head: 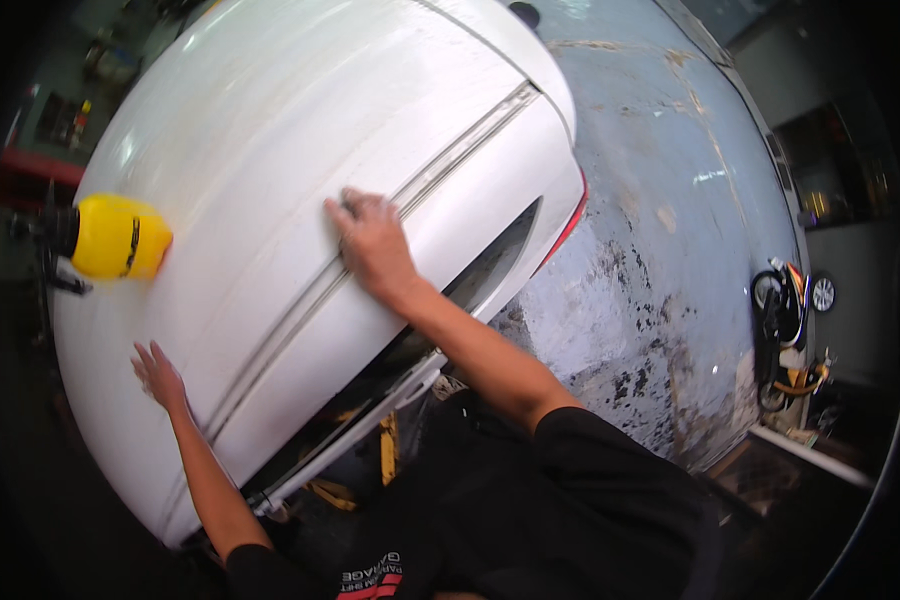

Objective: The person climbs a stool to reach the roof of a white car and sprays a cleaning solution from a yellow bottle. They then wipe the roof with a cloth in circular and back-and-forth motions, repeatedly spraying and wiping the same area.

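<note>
The white roof of a car point(270, 180) spans the area before me, its paint streaked and dull in places. My right hand point(379, 244) is on the roof beside a grooved roof channel point(457, 161), fingers bent. Something greyish shows at its fingertips; whether that is dirt or a small held thing I cannot tell. Lower left, my left hand point(157, 379) is at the roof surface with fingers apart and nothing in it. Beyond that hand, a yellow pump spray bottle point(120, 236) with a black head appears to lie on its side on the roof.
The car's side window point(495, 244) and a red tail light point(566, 221) are on the near side. Yellow metal stands point(388, 446) show beside the car. Stained grey floor point(645, 225) runs to the right, where a motorcycle point(784, 315) stands by the wall.
</note>
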### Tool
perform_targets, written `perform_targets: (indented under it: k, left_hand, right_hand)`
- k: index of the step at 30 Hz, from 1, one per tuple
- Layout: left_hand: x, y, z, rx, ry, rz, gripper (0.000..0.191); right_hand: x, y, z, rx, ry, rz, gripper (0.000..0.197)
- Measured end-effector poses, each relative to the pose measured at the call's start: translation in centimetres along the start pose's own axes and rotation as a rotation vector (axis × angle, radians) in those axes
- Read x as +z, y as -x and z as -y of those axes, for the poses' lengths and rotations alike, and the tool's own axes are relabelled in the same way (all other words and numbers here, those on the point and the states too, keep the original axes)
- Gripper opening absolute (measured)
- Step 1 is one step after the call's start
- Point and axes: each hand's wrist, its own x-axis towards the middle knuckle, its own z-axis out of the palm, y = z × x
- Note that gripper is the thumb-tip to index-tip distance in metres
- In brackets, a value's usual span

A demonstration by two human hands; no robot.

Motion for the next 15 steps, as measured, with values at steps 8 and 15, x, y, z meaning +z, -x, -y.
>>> perform_targets:
  k: [8,15]
  left_hand:
    - [-2.2,1.7,-2.8,-0.211,0.408,-0.029,0.063]
    - [-0.5,0.6,-1.9,-0.08,0.276,-0.011,0.064]
  right_hand:
    - [0.2,9.6,1.1,-0.362,-0.014,0.197,0.049]
    - [-13.8,-3.5,-29.0,0.315,0.297,-0.233,0.054]
